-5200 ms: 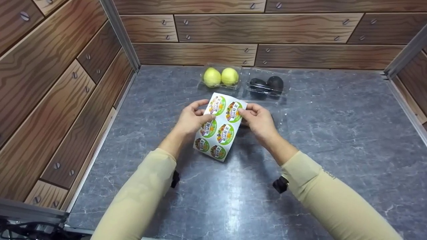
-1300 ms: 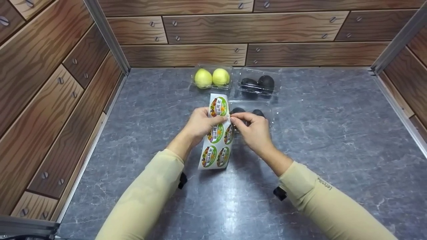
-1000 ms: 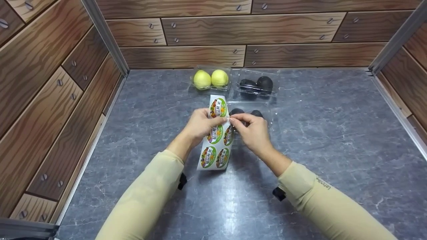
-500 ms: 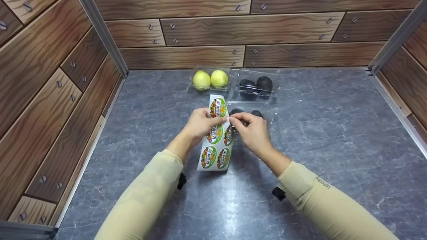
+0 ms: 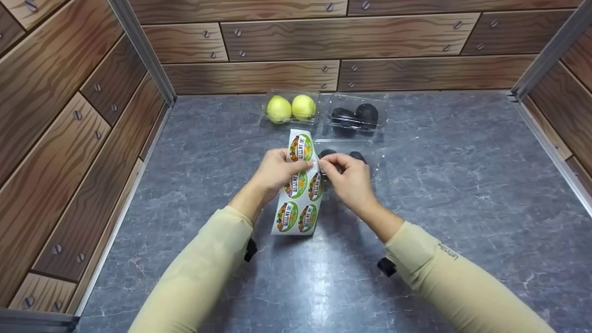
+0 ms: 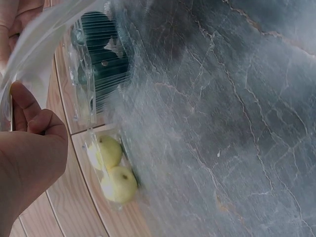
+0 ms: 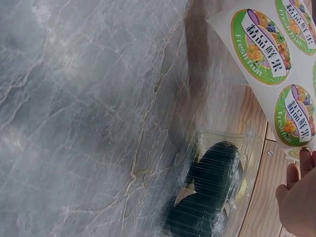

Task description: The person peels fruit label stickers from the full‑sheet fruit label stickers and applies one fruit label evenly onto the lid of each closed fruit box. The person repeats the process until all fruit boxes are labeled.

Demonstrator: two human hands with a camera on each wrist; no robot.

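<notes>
Clear clamshells of pears (image 5: 291,108) and avocados (image 5: 355,117) behind sticker sheet (image 5: 299,186).

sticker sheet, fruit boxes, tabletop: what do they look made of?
Sticker sheet: glossy white backing paper, likely coated; it curves in the left hand and right hand. Its round labels carry sheen.
Fruit boxes: thin clear rigid plastic, ribbed, with glare; the fruit shows through.
Tabletop: grey veined stone look with soft reflections; real stone or printed laminate, cannot tell.
</notes>
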